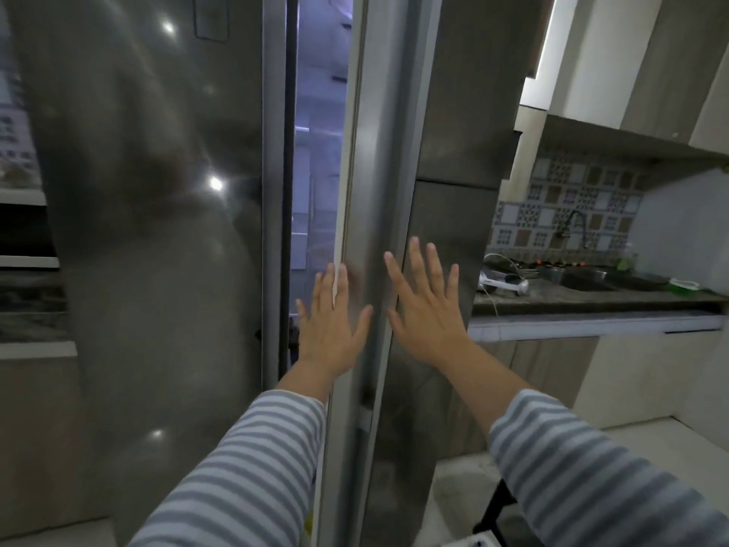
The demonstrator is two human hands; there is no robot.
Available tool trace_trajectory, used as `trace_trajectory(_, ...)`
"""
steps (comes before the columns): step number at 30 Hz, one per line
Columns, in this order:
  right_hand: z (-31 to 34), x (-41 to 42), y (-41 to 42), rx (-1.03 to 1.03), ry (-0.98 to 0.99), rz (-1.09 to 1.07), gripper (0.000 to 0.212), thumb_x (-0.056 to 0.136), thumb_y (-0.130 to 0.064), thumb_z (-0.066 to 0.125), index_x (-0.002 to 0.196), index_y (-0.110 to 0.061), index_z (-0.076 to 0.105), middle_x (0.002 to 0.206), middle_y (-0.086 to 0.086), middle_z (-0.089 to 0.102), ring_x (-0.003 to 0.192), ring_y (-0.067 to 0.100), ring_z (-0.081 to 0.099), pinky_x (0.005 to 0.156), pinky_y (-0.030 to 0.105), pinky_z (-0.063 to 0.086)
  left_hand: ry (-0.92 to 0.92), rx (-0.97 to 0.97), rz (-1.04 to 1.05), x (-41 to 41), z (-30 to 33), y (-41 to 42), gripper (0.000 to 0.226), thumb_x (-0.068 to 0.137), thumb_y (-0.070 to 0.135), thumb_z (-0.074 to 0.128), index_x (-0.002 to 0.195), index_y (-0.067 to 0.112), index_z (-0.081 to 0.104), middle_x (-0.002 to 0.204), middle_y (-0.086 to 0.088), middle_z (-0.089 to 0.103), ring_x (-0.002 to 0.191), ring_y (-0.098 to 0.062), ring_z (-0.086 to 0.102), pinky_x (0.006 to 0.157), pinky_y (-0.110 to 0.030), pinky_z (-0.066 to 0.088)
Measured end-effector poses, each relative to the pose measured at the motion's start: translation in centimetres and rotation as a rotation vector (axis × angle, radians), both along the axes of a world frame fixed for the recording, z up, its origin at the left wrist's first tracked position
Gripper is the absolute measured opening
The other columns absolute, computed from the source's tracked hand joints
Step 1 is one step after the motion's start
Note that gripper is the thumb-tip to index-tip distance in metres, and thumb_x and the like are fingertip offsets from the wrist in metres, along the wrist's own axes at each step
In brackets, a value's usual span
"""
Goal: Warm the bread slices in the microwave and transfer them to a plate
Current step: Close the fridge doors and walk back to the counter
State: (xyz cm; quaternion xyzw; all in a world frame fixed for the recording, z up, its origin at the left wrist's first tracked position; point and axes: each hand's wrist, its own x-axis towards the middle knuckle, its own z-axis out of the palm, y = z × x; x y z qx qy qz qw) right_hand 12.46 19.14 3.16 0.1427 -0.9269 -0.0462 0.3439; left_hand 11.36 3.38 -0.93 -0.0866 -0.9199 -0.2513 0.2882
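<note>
Bread slices were not visible. Both hands were spread flat, holding nothing: the left hand [331,321] at the edge of the part-open fridge door [367,191], the right hand [426,309] on its face. Bread was judged light, soft, easily crushed; support from beneath was advised

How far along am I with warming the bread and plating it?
Nothing looks done: no bread, microwave or plate shows. In hand: your left hand and right hand, fingers straight, are at the fridge door, which stands slightly ajar with the lit interior visible. Left: warming and plating.
</note>
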Motion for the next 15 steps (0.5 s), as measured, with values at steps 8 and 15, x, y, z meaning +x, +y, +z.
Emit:
trace_trajectory(8, 0.3, -8.1, -3.9, 0.051, -0.147, 0.077, 0.087, 0.097, -0.04, 0.044, 0.14, -0.039, -0.032, 0.147, 0.004, -0.045, 0.137, 0.026, -0.038, 0.113, 0.062, -0.008, -0.106, 0.075, -0.035, -5.8, -0.7, -2.6, 0.107, 0.086, 0.068, 0.043, 0.142, 0.018, -0.033, 0.152, 0.002, -0.037, 0.146, -0.016, -0.019, 0.12, -0.048, 0.0)
trace_trajectory(15, -0.4, -16.7, -5.1, 0.132, 0.049, 0.182, 0.099, 0.083, -0.037, 0.067, 0.149, -0.034, -0.006, 0.158, 0.001, -0.011, 0.145, 0.027, -0.01, 0.109, 0.066, 0.007, -0.136, -0.035, 0.134, -11.2, -2.6, -4.6, 0.12, 0.081, 0.062, 0.059, 0.138, 0.021, -0.038, 0.147, -0.005, -0.046, 0.144, -0.021, -0.026, 0.116, -0.049, -0.003)
